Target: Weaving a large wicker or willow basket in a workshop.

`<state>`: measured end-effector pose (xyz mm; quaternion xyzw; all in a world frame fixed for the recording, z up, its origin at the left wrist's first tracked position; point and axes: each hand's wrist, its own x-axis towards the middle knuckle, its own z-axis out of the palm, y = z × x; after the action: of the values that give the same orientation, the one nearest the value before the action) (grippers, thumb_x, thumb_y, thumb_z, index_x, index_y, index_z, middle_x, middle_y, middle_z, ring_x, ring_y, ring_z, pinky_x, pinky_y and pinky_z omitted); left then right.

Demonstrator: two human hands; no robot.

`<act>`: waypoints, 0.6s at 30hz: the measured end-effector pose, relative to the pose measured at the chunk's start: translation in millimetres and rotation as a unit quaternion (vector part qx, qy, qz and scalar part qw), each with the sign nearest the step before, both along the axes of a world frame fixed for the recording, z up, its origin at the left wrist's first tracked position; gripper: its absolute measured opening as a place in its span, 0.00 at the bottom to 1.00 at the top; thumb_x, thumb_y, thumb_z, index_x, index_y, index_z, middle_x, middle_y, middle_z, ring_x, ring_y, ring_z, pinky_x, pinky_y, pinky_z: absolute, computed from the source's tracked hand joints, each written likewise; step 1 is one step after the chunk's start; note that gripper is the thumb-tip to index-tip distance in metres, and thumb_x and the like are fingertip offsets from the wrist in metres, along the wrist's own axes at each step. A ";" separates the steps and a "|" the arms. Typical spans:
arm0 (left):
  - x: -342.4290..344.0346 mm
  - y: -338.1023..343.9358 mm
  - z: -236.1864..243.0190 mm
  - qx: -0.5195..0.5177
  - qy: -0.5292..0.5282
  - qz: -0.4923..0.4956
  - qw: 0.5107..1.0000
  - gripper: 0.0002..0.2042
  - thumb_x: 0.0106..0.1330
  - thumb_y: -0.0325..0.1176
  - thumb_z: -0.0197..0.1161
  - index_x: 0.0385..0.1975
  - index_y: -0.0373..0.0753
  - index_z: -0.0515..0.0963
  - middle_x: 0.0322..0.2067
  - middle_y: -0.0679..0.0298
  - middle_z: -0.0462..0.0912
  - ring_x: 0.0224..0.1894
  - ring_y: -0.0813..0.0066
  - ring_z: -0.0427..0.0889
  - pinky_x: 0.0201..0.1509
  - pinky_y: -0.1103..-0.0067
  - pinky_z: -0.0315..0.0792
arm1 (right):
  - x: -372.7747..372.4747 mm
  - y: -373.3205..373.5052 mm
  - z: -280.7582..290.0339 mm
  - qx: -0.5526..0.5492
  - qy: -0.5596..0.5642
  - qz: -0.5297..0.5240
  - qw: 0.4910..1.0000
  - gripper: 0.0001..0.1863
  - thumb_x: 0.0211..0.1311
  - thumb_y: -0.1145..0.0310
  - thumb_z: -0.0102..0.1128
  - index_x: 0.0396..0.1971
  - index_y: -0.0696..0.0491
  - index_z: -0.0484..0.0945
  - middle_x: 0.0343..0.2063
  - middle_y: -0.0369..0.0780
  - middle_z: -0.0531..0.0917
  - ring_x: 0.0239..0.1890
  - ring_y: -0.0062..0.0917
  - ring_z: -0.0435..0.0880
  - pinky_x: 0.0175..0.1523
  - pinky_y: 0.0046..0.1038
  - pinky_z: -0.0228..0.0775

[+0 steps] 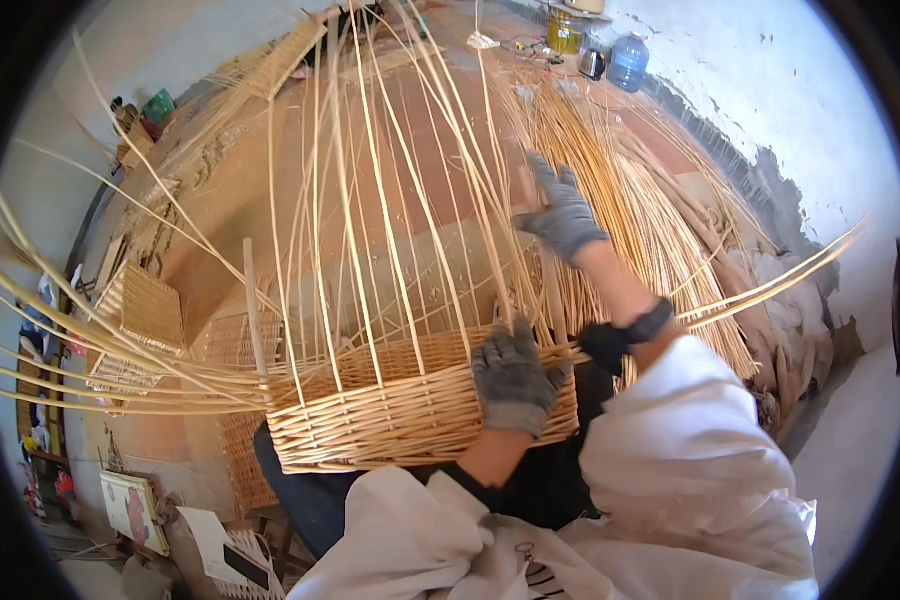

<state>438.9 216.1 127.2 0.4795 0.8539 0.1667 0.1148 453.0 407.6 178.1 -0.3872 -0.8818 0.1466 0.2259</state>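
A partly woven wicker basket (370, 436) rests across my lap, with tall pale stakes (398, 270) rising from it and long loose rods (120, 400) curving out to the left. My left hand (515, 375), in a grey glove, is closed on the willow rods at the basket's right end, fingertips at the rim. My right hand (560, 210), also gloved, is raised above that end beside the upright stakes, its fingers spread and slightly blurred. Whether it touches a stake I cannot tell.
A large bundle of peeled rods (680, 270) lies at the right beside a wall. Woven pieces (140, 305) stand at the left. A blue water jug (628, 62), a kettle (593, 63) and a yellow bucket (564, 32) sit at the back. A phone (245, 565) lies at lower left.
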 end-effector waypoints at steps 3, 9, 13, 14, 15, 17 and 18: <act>-9.8 3.7 7.0 0.067 0.069 -0.101 0.990 0.35 0.42 0.62 0.54 0.42 0.38 0.69 0.38 0.48 0.71 0.45 0.55 0.68 0.50 0.61 0.56 | 74.7 -23.0 24.0 -0.061 -0.621 0.197 0.756 0.19 0.61 0.55 0.30 0.53 0.30 0.59 0.50 0.45 0.67 0.53 0.38 0.64 0.52 0.34 0.62; -63.0 -79.3 0.6 0.183 -0.007 -0.138 0.973 0.30 0.39 0.55 0.61 0.39 0.39 0.72 0.42 0.48 0.66 0.50 0.53 0.61 0.53 0.63 0.55 | 48.0 -146.2 20.1 0.026 -0.402 0.045 0.914 0.16 0.55 0.61 0.45 0.37 0.55 0.73 0.33 0.45 0.77 0.34 0.37 0.76 0.40 0.32 0.67; -157.0 -203.2 23.3 0.377 -0.036 -0.019 0.925 0.27 0.47 0.46 0.62 0.44 0.35 0.68 0.46 0.52 0.65 0.51 0.58 0.64 0.53 0.67 0.60 | -12.5 -212.1 50.4 -0.157 0.153 0.194 0.956 0.08 0.45 0.75 0.56 0.28 0.59 0.76 0.23 0.44 0.77 0.24 0.23 0.76 0.29 0.20 0.69; -198.3 -245.1 -7.6 0.369 -0.086 0.106 0.919 0.24 0.51 0.41 0.60 0.45 0.34 0.66 0.43 0.55 0.68 0.47 0.63 0.67 0.49 0.72 0.66 | -46.7 -242.7 59.8 -0.154 0.137 0.196 0.959 0.08 0.45 0.75 0.55 0.28 0.58 0.76 0.22 0.42 0.78 0.24 0.23 0.77 0.29 0.21 0.70; -229.1 -269.0 11.0 0.380 -0.089 0.165 0.906 0.21 0.53 0.36 0.57 0.45 0.34 0.66 0.41 0.56 0.69 0.47 0.64 0.68 0.48 0.75 0.67 | -84.0 -277.1 65.9 -0.149 0.117 0.186 0.964 0.07 0.45 0.75 0.54 0.28 0.57 0.76 0.21 0.40 0.78 0.24 0.24 0.78 0.30 0.22 0.70; -289.3 -302.9 29.6 0.285 -0.059 0.119 0.949 0.21 0.53 0.36 0.55 0.46 0.34 0.65 0.42 0.56 0.70 0.45 0.59 0.69 0.51 0.71 0.64 | -172.2 -326.2 59.0 -0.050 0.119 0.269 0.955 0.09 0.49 0.71 0.52 0.31 0.53 0.75 0.22 0.40 0.79 0.23 0.27 0.78 0.30 0.25 0.71; -320.7 -318.5 2.0 0.291 -0.057 0.131 0.946 0.21 0.53 0.36 0.55 0.46 0.34 0.65 0.42 0.56 0.70 0.45 0.59 0.69 0.51 0.71 0.64 | -218.7 -366.3 66.5 -0.044 0.047 0.328 0.943 0.07 0.51 0.68 0.51 0.29 0.54 0.74 0.20 0.42 0.76 0.21 0.30 0.76 0.27 0.24 0.70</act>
<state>118.2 -102.3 129.2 0.3658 0.8156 0.4482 -0.0038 234.3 41.2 244.5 -0.0791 -0.9410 0.2693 0.1892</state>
